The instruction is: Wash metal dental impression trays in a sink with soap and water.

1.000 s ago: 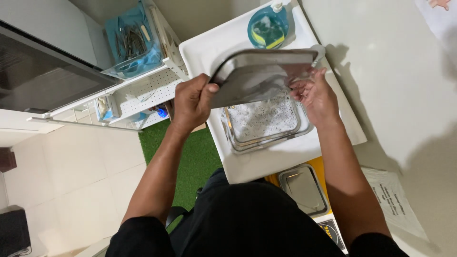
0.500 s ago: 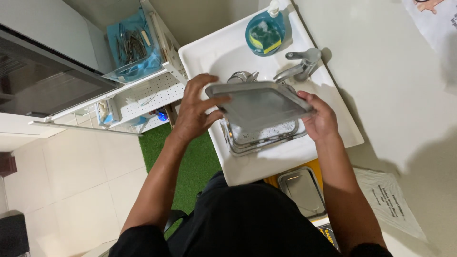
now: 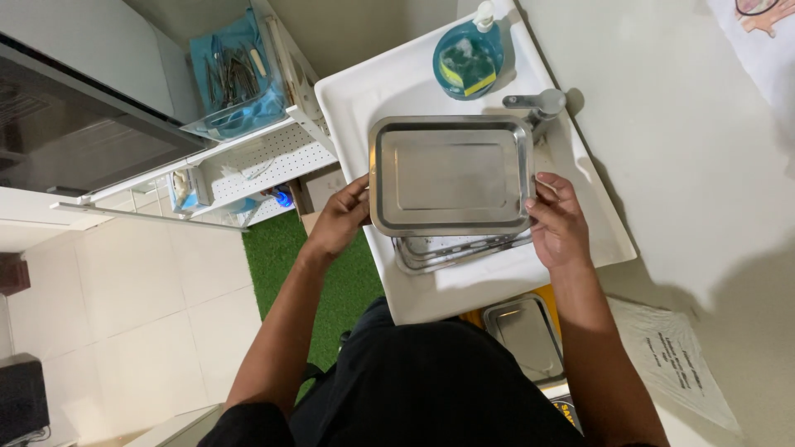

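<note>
The rectangular stainless-steel tray (image 3: 450, 175) had swung from tilted to level, open side up, over the white sink (image 3: 364, 91); the left hand (image 3: 339, 222) and right hand (image 3: 556, 222) clamped opposite rims; keeping both grips even would hold it flat.

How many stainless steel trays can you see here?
3: one rectangular steel tray held level over the white sink by both hands, a second steel tray in the sink beneath it, mostly hidden, and a third steel tray below the sink's front.
</note>
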